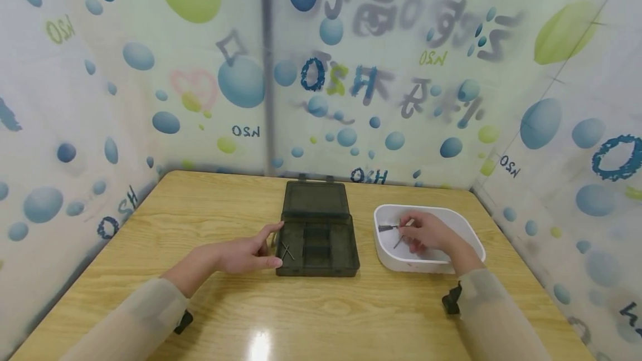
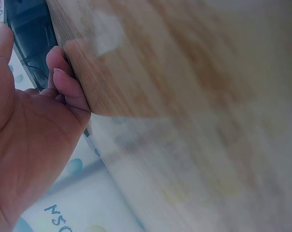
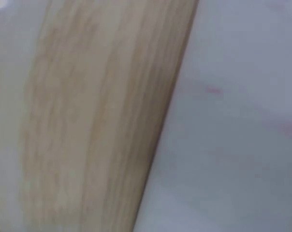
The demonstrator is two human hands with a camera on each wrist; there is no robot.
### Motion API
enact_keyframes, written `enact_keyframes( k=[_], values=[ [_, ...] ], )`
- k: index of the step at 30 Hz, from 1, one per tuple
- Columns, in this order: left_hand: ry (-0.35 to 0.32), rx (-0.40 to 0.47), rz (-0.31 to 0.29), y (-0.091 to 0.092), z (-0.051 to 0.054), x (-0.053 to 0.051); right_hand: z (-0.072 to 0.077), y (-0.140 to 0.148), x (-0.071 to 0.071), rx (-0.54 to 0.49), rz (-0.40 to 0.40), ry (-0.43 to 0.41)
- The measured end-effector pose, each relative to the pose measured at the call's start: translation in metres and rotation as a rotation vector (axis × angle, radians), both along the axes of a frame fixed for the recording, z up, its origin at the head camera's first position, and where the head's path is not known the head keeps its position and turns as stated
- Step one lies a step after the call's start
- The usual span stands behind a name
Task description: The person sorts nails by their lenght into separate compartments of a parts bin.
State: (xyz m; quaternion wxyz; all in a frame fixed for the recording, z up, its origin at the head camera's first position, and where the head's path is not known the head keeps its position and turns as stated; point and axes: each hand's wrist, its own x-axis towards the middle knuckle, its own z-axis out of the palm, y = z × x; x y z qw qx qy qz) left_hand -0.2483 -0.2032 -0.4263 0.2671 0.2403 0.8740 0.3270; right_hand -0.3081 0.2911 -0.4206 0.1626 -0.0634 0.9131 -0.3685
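In the head view, a dark translucent plastic case (image 1: 317,269) lies with its lid (image 1: 316,198) raised at the back. Thin metal rods (image 1: 287,251) lie crossed in its left compartment. My left hand (image 1: 241,253) rests against the case's left side, thumb and index finger stretched out, the other fingers bent. The left wrist view shows that hand (image 2: 35,125) beside the case (image 2: 32,29). My right hand (image 1: 426,233) reaches into a white plastic tub (image 1: 426,266), fingers bent by a dark slender piece (image 1: 386,228) and a thin rod (image 1: 399,242). Whether it pinches either is hidden.
Both stand on a wood-grain table (image 1: 311,316). A patterned curtain (image 1: 321,127) rises behind the table, with more on both sides. The right wrist view shows only blurred table (image 3: 88,116) and the tub's white wall (image 3: 223,159).
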Motion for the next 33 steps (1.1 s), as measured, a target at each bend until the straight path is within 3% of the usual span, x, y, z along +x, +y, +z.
enact_keyframes(
  k=[5,13,17,33],
  values=[
    [0.006,-0.001,0.001,0.000,-0.001,0.000,0.006,-0.001,0.001,-0.048,-0.026,0.042],
    [-0.004,0.007,0.003,0.000,0.000,0.001,0.014,-0.004,0.009,-0.040,-0.041,0.117],
    [-0.005,0.005,0.005,0.000,0.001,0.001,0.019,-0.007,0.014,-0.094,-0.045,0.147],
    [-0.003,-0.013,0.015,0.001,0.001,0.002,0.034,-0.046,0.036,-0.295,0.069,0.201]
  ],
)
